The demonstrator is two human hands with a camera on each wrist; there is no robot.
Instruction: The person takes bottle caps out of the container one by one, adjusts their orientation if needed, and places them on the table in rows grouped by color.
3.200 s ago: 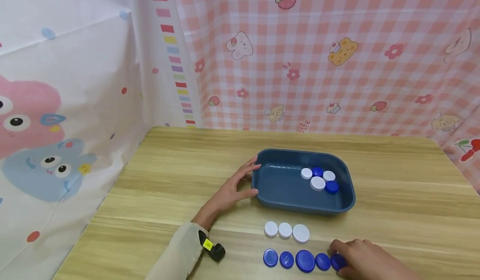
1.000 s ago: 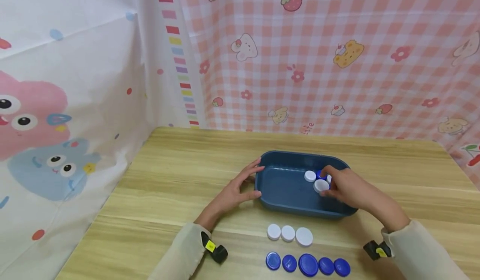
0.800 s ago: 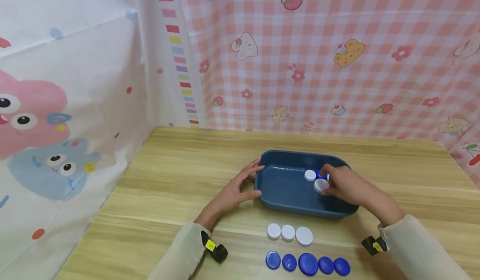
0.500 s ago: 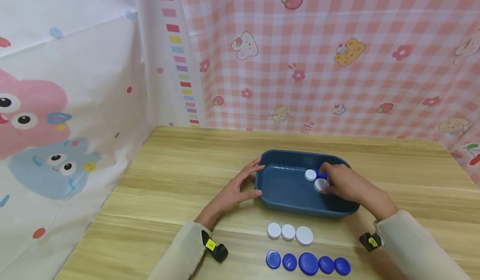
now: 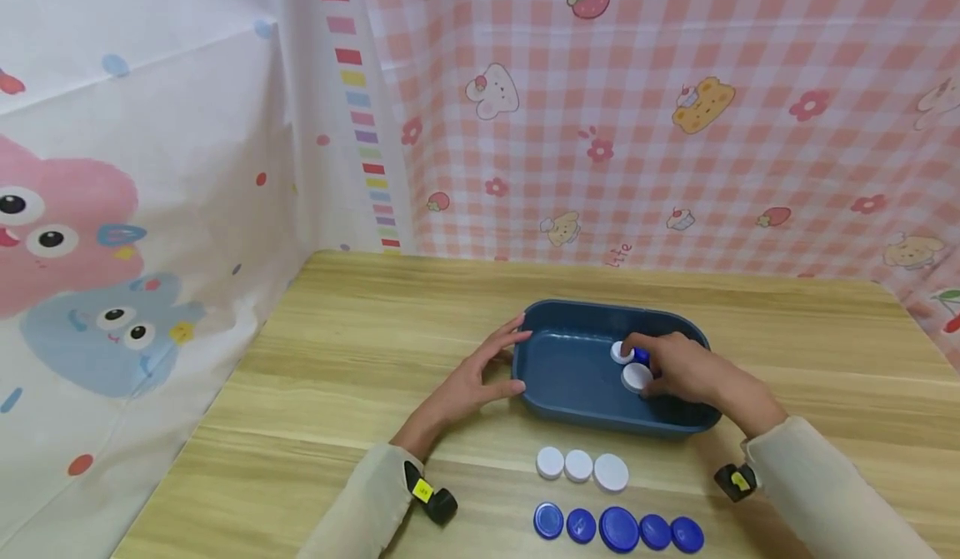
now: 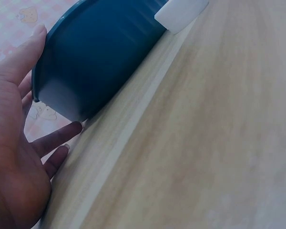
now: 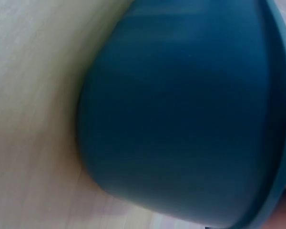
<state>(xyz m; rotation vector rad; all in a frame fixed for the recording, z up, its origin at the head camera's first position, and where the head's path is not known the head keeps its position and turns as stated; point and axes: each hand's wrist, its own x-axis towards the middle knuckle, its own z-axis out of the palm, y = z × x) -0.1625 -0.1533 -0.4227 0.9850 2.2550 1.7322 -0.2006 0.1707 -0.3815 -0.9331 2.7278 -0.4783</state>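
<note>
Ideally, the relaxed left hand (image 5: pixel 468 382) steadies the dark-blue oblong plastic tray (image 5: pixel 570 380) while the right hand (image 5: pixel 684 367), its grip unclear, handles the round white and blue plastic caps (image 5: pixel 636 379) inside singly, without scattering neighbours.

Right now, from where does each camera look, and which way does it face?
Head: worn on the head, facing forward and down at table, tray and caps; left hand, right hand and sleeves show.
Left wrist: on that wrist, facing the tray's outside; the left hand shows at left.
Right wrist: on that wrist, facing the tray's outside closely; some skin shows, lower right.
Head and left wrist share table, tray, left hand and a white cap.
</note>
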